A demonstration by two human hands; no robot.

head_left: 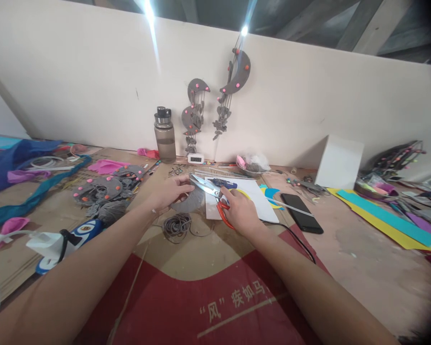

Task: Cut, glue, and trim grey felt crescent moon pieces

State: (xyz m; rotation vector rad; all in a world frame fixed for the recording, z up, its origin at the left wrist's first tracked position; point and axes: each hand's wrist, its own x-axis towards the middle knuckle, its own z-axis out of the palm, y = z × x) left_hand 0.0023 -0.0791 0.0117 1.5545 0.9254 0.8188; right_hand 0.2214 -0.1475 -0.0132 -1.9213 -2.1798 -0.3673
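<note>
My right hand [239, 210] is closed round the red handles of a pair of scissors [209, 187], whose open steel blades point left. My left hand [171, 190] pinches a curved piece of grey felt [191, 201] and holds it up to the blades. Both hands work above a white sheet [255, 201] lying on the cardboard-covered table [172, 258]. A coil of grey cord [176, 225] lies just below my left hand.
A black phone [301, 212] and a black cable lie right of the sheet. A pile of grey felt shapes with pink dots [106, 189] sits to the left, a glue gun [62, 239] nearer. A water bottle [164, 134], white box [339, 162] and coloured paper strips [384, 218] stand farther back.
</note>
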